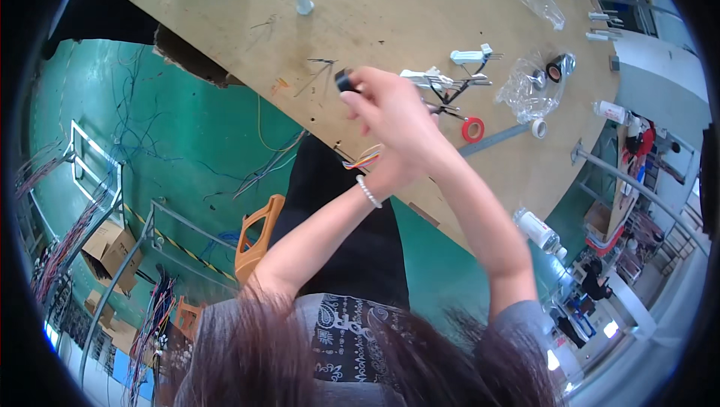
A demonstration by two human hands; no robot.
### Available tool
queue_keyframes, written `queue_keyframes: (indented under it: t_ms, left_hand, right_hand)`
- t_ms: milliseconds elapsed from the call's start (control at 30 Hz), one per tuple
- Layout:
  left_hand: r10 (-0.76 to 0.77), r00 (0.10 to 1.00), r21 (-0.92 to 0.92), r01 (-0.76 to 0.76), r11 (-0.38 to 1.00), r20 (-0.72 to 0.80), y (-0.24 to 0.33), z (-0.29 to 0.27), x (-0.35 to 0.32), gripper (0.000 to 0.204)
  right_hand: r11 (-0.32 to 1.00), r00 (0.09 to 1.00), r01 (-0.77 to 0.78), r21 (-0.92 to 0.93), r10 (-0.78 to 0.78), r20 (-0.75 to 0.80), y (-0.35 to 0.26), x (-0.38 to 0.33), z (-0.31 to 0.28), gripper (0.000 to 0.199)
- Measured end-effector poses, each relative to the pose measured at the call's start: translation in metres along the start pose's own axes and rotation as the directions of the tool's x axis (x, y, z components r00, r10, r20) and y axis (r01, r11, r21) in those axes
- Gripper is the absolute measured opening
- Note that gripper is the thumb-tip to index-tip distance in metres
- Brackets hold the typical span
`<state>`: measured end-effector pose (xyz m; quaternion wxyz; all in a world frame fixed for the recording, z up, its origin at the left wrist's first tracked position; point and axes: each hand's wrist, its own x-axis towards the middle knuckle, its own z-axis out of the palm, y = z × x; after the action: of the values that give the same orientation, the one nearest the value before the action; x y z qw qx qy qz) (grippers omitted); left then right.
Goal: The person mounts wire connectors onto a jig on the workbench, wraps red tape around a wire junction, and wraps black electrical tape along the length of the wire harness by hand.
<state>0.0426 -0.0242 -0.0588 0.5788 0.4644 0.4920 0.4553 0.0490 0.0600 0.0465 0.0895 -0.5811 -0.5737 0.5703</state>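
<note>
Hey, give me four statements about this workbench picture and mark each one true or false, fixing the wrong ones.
1. The right hand holds a black roll of tape. True.
2. The bracelet is on the right wrist. False: the white beaded bracelet circles the left wrist.
3. A red ring-shaped roll of tape lies on the light brown tabletop. True.
4. The chair stands on top of the table. False: the orange plastic chair is below the tabletop, beside the person's black-clothed leg.
</note>
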Motion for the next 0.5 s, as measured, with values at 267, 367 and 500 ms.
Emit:
queue_keyframes:
  t_ms: [267, 367, 500]
  left_hand:
    - [-0.428, 0.903, 0.122, 0.422, 0.898, 0.033, 0.041, -0.019, 0.019, 0.031]
    - [-0.428, 0.903, 0.108, 0.421, 0.901, 0.049, 0.05, -0.018, 0.017, 0.031]
    - [-0.466, 0.883, 0.061, 0.463, 0.884, 0.057, 0.053, -0.018, 0.019, 0.033]
  right_hand:
    - [0.856, 0.943, -0.027, 0.516, 0.193, -0.27, 0.127, -0.126, -0.043, 0.014]
    - [0.831, 0.965, -0.015, 0.556, 0.158, -0.209, 0.156, -0.087, -0.044, 0.014]
    - [0.782, 0.977, -0.063, 0.621, 0.176, -0.123, 0.171, -0.049, -0.038, 0.019]
